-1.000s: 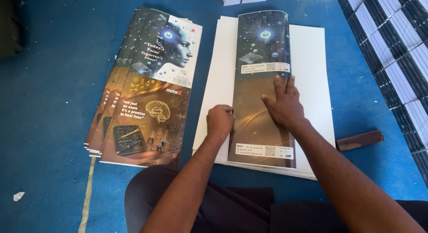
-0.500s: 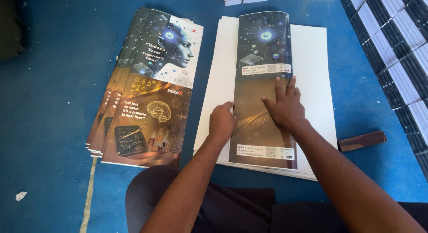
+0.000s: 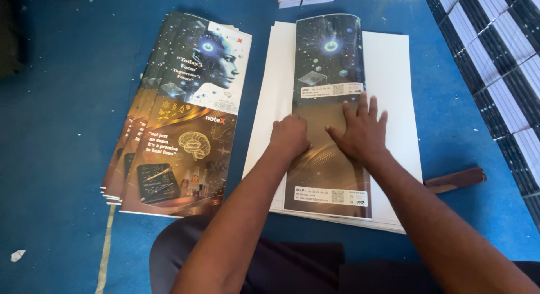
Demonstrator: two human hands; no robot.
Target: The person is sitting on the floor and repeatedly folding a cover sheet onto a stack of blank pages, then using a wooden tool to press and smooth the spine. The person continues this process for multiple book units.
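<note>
- Centrally, a long, glossy dark printed cover sheet is laid lengthwise on a stack of plain white paper sheets, which rests on the blue floor covering.
- The left hand is seen curled into a loose fist, knuckles up, pressed down on the left edge of the cover sheet at about mid-length; nothing is seen clasped inside it.
- The right hand is laid flat, palm down, on the cover sheet just beside the left hand, with the fingers spread and stretched away from the body and the thumb angled toward the left fist; nothing is gripped.
- Both forearms are extended forward from the lower edge of the view, converging toward the sheet, above dark clothing at the lap.
- A fanned pile of glossy printed covers with a blue-lit head and a golden brain drawing is set on the floor to the left, apart from the white stack.
- A brown wooden stick-like piece is placed by the right edge of the white stack.
- Rows of black-and-white bound stacks are ranged along the right side.
</note>
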